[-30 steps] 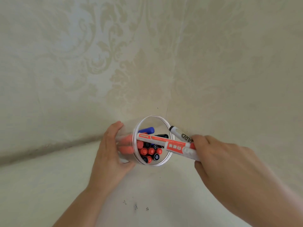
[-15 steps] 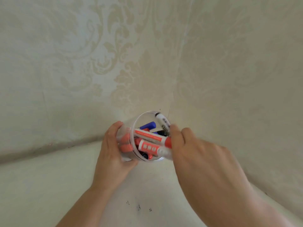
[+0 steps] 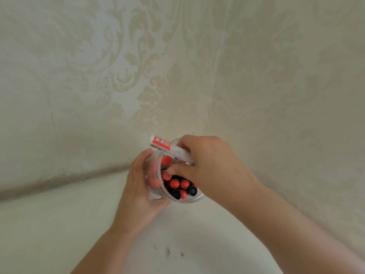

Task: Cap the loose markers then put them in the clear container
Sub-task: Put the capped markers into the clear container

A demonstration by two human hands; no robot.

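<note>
Markers: five capped ends [image 3: 179, 188] visible in clear container [image 3: 194, 200]; left hand [image 3: 141, 192] grips container, right hand [image 3: 209, 165] grips one marker [image 3: 162, 143]

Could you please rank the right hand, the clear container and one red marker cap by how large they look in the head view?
1. right hand, though it is nearer the camera
2. clear container
3. red marker cap
</note>
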